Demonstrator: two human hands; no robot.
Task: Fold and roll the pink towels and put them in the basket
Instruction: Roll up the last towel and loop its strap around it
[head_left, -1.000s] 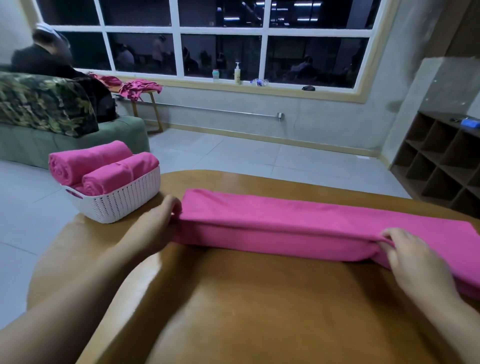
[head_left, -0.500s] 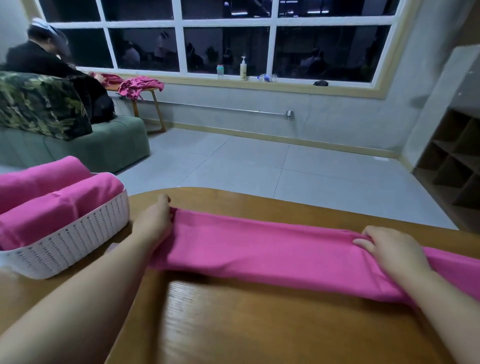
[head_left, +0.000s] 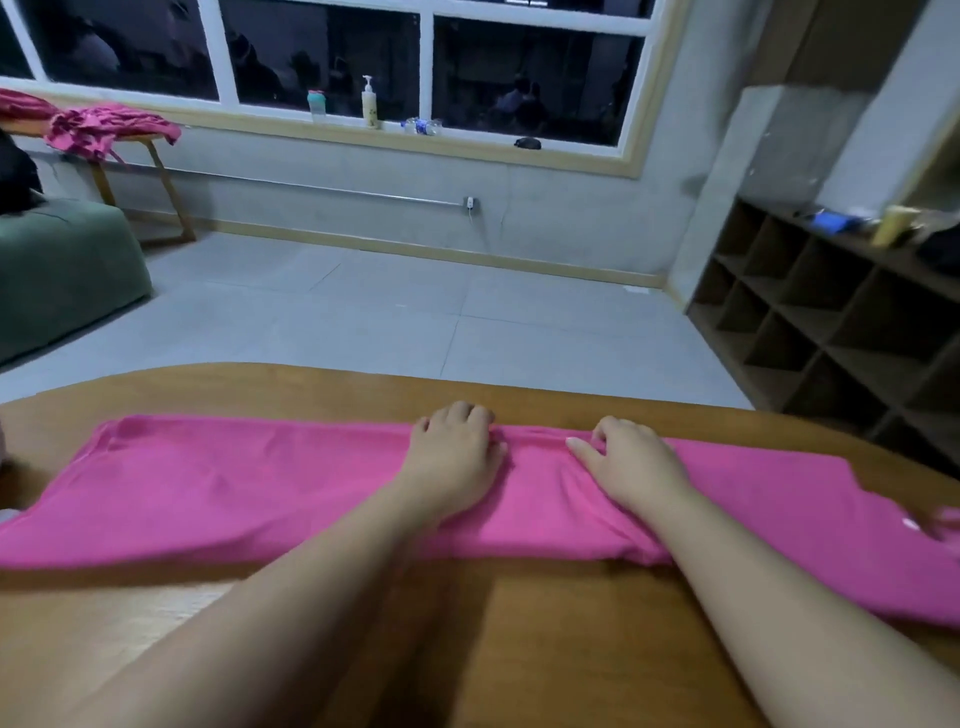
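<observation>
The pink towel (head_left: 234, 493) lies as a long folded strip across the desk (head_left: 519, 649); the left hand (head_left: 452, 457) and right hand (head_left: 631, 462) rest near its middle, each grip curled into the far edge, probably to smooth the fold; the basket is out of view.

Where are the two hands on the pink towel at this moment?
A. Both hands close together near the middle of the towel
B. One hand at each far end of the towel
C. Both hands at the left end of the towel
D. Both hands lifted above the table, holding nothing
A: the left hand and the right hand rest side by side on the middle of the folded pink towel, which lies flat on the table.
</observation>
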